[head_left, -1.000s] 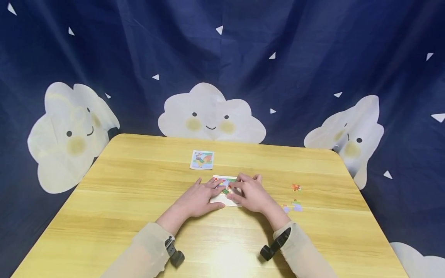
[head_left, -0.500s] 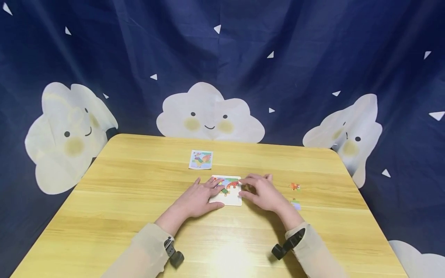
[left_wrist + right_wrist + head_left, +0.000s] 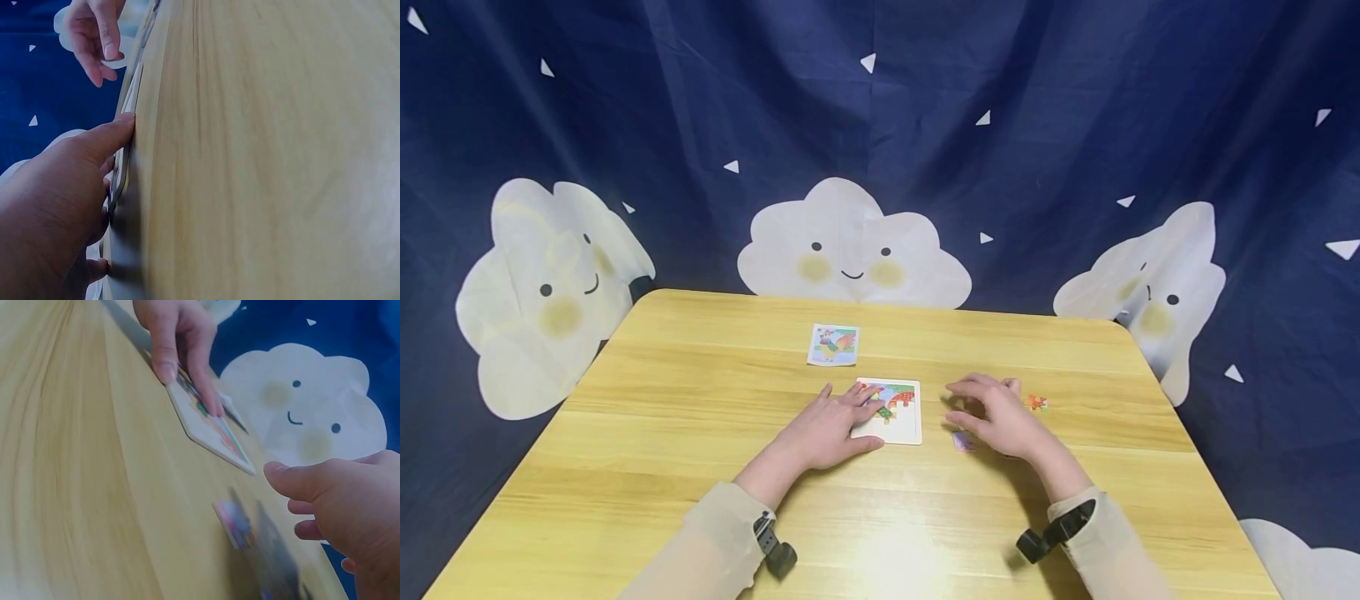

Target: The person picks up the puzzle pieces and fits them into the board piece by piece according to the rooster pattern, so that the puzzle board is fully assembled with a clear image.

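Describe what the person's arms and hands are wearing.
Both hands, the left hand and the right hand, are bare. Each arm has a loose pale beige sleeve. A small black camera is strapped at each wrist.

My head view is evenly bright, with overhead glare pooling on the near tabletop (image 3: pixel 895 558) and wide-angle bending at the edges. Both wrist views run soft; the right hand (image 3: pixel 350 512) blurs, casting a dark smeared shadow.

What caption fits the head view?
Left hand steadies the puzzle board while right hand hovers over a loose puzzle piece.
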{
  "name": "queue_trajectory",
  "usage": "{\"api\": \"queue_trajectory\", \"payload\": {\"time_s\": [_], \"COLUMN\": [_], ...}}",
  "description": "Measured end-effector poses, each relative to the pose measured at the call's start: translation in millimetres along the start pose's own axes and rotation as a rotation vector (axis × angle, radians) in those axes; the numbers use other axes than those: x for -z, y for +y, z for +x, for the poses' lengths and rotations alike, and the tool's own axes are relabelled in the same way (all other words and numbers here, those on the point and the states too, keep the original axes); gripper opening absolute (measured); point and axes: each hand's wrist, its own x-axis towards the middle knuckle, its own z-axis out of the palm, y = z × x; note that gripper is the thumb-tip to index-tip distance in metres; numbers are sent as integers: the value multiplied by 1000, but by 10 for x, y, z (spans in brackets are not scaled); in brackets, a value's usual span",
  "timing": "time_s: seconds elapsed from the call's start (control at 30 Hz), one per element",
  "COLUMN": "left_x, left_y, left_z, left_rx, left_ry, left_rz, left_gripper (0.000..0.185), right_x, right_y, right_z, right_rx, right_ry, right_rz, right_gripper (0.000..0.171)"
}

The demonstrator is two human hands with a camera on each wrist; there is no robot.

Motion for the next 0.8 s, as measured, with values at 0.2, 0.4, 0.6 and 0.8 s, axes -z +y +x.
{"api": "queue_trajectory", "payload": {"time_s": [0.2, 0.4, 0.6, 0.8], "left_x": [-10, 1, -8, -14], "left_y": [-8, -2, -11, -17], "left_z": [2, 0, 4, 3], "left_rx": [-1, 1, -5, -13], "left_ry": [3, 3, 4, 18], "left_rz": [-5, 4, 8, 7], "left_gripper": [72, 73, 72, 72], "right_x": [146, 260, 353, 430], "right_y": [90, 179, 264, 356], "right_z": [-121, -231, -308, -399], "right_rx": [-27, -44, -48, -91], "right_ry": [8, 36, 60, 27], "right_rz": [13, -4, -11, -19], "right_gripper": [43, 42, 41, 44]}}
